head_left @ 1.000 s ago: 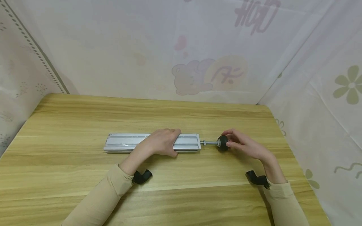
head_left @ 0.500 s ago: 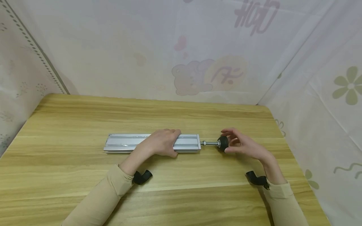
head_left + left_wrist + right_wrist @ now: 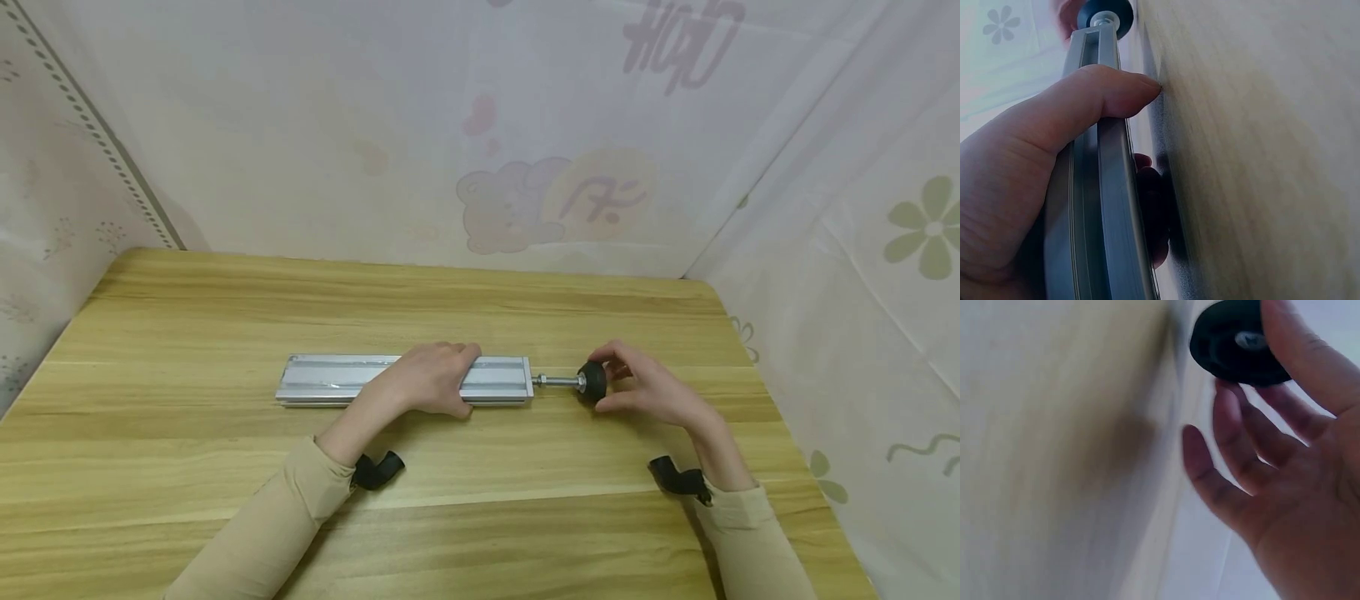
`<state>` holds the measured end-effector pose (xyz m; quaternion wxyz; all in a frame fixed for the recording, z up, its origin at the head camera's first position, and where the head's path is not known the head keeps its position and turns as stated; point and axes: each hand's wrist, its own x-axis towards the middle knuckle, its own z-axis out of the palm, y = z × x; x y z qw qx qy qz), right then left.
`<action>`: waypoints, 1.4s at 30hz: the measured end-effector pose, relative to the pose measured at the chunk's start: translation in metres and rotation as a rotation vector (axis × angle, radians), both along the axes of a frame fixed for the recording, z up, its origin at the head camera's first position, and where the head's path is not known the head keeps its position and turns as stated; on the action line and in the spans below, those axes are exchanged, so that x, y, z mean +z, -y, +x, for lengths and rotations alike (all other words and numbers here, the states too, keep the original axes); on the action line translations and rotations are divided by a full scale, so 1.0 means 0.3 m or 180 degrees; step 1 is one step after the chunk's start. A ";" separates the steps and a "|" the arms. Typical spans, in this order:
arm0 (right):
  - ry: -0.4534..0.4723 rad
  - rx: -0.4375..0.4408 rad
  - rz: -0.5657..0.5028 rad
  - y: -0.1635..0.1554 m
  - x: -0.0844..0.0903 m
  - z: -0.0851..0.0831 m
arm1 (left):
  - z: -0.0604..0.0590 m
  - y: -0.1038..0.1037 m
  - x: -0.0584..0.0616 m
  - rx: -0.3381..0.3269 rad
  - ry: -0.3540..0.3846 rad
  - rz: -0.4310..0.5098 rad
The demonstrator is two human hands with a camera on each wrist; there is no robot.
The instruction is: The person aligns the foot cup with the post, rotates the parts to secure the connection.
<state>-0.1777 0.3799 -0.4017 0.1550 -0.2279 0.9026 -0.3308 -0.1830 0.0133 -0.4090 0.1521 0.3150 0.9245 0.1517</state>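
Now left hand point(image 3: 429, 385) clamps rail point(image 3: 330, 379); right hand point(image 3: 654, 390) cups knob point(image 3: 592, 381).

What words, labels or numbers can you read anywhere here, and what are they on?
Nothing can be read for sure.
Purple characters on the cloth backdrop: cut off at the top edge and faded, not readable.
Reddish marks beside the bear print on that cloth: too faint to read.
Metal bar, black knob, wooden table: no writing visible.
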 end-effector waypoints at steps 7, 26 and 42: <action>0.0557 -0.0003 -0.0180 -0.020 0.008 -0.008 | 0.002 0.004 0.002 -0.0006 0.0021 0.0012; 0.0266 -0.0050 -0.0110 -0.002 0.012 -0.004 | 0.004 0.005 0.004 -0.0012 0.0022 0.0044; -0.0088 -0.0139 0.0054 0.016 0.000 -0.001 | 0.001 0.002 0.005 -0.0027 0.0008 0.0032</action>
